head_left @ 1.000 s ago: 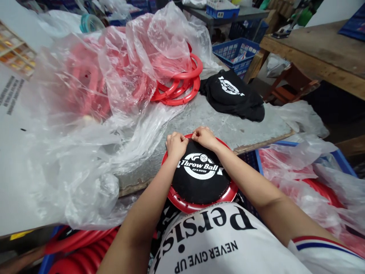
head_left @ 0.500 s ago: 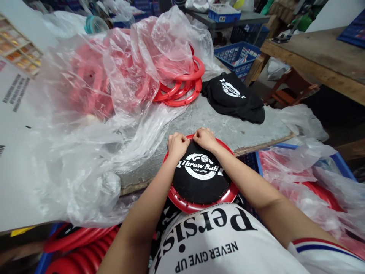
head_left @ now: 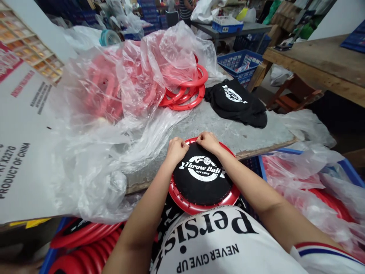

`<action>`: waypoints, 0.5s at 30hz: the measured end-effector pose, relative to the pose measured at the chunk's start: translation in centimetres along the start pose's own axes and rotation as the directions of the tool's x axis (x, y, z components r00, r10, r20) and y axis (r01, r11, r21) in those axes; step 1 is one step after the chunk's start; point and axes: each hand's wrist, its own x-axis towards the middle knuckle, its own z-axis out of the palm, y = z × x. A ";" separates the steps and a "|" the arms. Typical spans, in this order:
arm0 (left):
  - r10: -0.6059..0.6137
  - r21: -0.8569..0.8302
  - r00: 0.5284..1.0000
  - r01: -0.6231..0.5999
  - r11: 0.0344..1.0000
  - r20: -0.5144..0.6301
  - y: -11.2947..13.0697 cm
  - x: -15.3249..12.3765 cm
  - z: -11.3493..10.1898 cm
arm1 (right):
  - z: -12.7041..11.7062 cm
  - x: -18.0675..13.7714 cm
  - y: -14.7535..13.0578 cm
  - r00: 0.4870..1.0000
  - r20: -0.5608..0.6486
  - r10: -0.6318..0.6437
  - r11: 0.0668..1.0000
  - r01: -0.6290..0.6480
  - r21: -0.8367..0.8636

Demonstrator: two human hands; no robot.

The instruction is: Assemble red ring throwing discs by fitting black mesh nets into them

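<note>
A round red plastic ring [head_left: 182, 204] with a black fabric disc [head_left: 203, 194] across it rests against my body at the table's front edge. White print on the fabric reads "Throw Ball, Fly & Catch". My left hand [head_left: 176, 148] is closed at the far left part of the rim, fingers curled over the fabric's edge. Just to its right, my right hand [head_left: 208, 142] pinches the same far edge, with a small gap between the two. The fingertips are partly hidden. Beyond them on the table lies a pile of black printed fabric covers [head_left: 236, 102].
Bare red rings [head_left: 189, 102] spill from a clear plastic bag [head_left: 137, 72] at the back left. Finished-looking red discs [head_left: 85, 243] are stacked in a crate below left. A blue crate [head_left: 349, 167] with bagged red parts stands at the right. A white printed carton [head_left: 25, 152] is at far left.
Both hands stay at the far rim, and the gap between them has widened slightly. The whole view has shifted a little, with the scene sitting lower and further right.
</note>
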 end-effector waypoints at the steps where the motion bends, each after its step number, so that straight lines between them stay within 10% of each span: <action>1: -0.016 -0.025 1.000 0.016 1.000 -0.021 -0.2 -0.1 0.1 | 0.1 0.1 0.1 1.000 -0.003 -0.001 1.000 0.001 -0.003; 15: -0.081 -0.061 0.992 0.075 0.995 -0.099 -0.3 -0.1 1.0 | -0.8 1.6 -2.4 0.956 0.182 -0.231 0.972 0.233 0.010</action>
